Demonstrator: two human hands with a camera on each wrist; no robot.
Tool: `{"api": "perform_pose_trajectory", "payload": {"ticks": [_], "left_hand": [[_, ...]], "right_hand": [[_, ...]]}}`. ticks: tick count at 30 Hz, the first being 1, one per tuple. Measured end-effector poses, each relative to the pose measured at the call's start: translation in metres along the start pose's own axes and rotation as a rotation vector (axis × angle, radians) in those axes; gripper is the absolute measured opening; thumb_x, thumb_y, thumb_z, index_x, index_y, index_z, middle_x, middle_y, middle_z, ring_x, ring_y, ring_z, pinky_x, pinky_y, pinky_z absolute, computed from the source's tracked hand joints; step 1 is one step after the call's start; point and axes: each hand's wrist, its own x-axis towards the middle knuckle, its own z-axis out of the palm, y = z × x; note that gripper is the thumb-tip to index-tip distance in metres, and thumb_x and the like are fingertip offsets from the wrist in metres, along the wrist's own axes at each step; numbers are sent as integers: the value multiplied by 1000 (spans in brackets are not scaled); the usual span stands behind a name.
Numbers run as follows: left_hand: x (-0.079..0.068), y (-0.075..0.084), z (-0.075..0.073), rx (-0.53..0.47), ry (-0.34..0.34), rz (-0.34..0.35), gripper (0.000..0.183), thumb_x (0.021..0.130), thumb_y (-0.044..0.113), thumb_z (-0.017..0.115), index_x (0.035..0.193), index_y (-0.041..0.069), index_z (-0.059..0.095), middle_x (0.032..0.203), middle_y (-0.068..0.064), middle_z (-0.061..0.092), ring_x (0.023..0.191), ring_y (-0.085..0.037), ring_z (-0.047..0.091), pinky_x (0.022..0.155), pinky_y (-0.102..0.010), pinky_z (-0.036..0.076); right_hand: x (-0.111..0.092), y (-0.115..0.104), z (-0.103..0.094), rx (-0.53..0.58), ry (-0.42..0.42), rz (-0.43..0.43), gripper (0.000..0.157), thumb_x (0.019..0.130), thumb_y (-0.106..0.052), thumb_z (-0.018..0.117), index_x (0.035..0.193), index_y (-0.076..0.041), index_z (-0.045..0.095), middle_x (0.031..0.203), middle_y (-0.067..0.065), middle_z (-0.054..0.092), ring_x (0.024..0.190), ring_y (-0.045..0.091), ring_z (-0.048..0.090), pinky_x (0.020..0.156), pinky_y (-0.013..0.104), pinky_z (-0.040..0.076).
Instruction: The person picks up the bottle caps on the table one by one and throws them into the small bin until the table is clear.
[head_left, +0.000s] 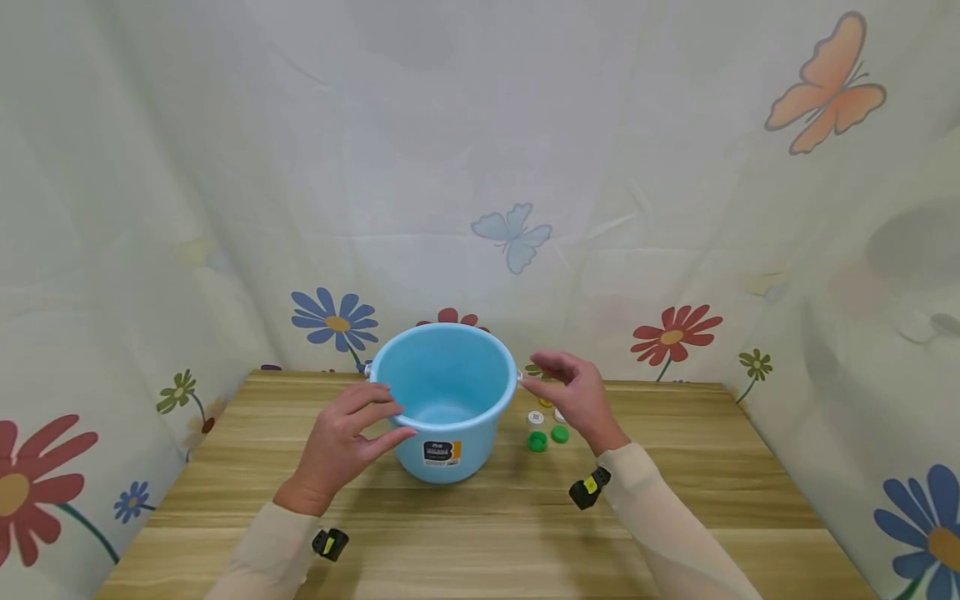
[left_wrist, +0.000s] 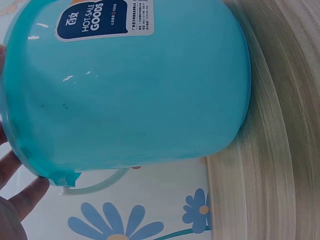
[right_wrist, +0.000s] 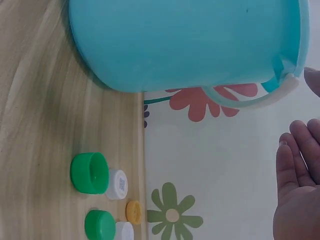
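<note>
A light blue plastic bucket (head_left: 446,454) stands upright on the wooden table, a label on its front. My left hand (head_left: 341,442) is at its near left rim, thumb and fingers spread apart; in the left wrist view one fingertip (left_wrist: 39,187) meets the rim close to the handle joint. On the other side my right hand (head_left: 577,400) hovers by the handle joint, thumb toward the bucket. The right wrist view shows its fingers extended and apart from the bucket. The pale handle (right_wrist: 250,102) hangs down behind the bucket.
Right of the bucket lie several bottle caps: a green cap (right_wrist: 90,173), another green cap (right_wrist: 100,225), a white cap (right_wrist: 117,184) and a yellow cap (right_wrist: 133,212) among them. A flower-printed curtain (head_left: 420,167) rises behind the table (head_left: 465,542) and along both sides.
</note>
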Motion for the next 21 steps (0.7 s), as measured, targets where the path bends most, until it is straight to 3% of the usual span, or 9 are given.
{"api": "perform_pose_trajectory", "payload": {"ticks": [6,11,14,17,21], "left_hand": [[1,1,-1,-4,-1,5,38,69,32,95,97,12,80,103,1,75,107,-23,69,94,-50,61],[1,1,-2,-2,1,4,45,83,56,77,97,13,79,103,1,75,107,-22,69,94,-49,61],[1,0,-1,0,2,2,50,86,62,69,97,14,79,103,1,74,106,-22,69,94,-49,61],[1,0,-2,-2,-1,-1,42,82,54,79,97,15,79,103,1,75,107,-22,69,94,-49,61],[0,0,-1,-8,-8,-15,38,69,33,95,97,13,80,102,0,75,107,-23,69,94,-52,61]], "right_hand": [[-3,12,-3,-12,-1,15,51,84,-34,86,127,-13,69,131,4,70,125,25,65,108,42,56],[-5,24,-5,-8,3,12,48,87,-23,83,130,-8,67,133,12,68,127,33,62,112,50,52],[-7,29,-7,3,11,6,48,88,-20,83,131,-6,66,134,14,67,127,34,62,114,52,50],[-8,35,-11,-11,26,17,46,88,-23,83,129,-9,68,133,11,67,126,29,62,114,48,51],[-8,46,-15,-29,57,30,47,86,-29,84,127,-11,70,132,10,69,123,25,64,111,38,53]]}}
